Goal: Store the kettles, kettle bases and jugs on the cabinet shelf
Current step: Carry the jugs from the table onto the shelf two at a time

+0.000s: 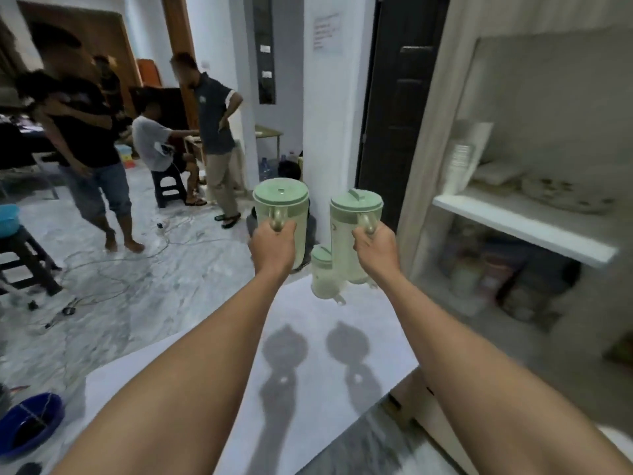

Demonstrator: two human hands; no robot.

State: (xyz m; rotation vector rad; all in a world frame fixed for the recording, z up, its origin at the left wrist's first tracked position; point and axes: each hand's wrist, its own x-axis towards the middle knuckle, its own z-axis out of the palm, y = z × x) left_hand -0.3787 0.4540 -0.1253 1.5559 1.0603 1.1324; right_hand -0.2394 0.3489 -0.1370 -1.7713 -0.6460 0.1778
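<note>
Two tall pale green lidded jugs are held up in the air above a white table (342, 354). My left hand (274, 243) grips the handle of the left jug (282, 200). My right hand (375, 248) grips the handle of the right jug (349, 228). A third, smaller green jug (323, 277) stands on the far end of the table, below and between them. The cabinet is on the right, with its white shelf (520, 224) at about the height of the jugs.
The shelf holds stacked cups (460, 166) and plates (565, 197); containers sit below it. Several people (212, 132) stand and sit at the back left, with cables on the marble floor. A dark stool (24, 262) and a blue basin (30, 423) are on the left.
</note>
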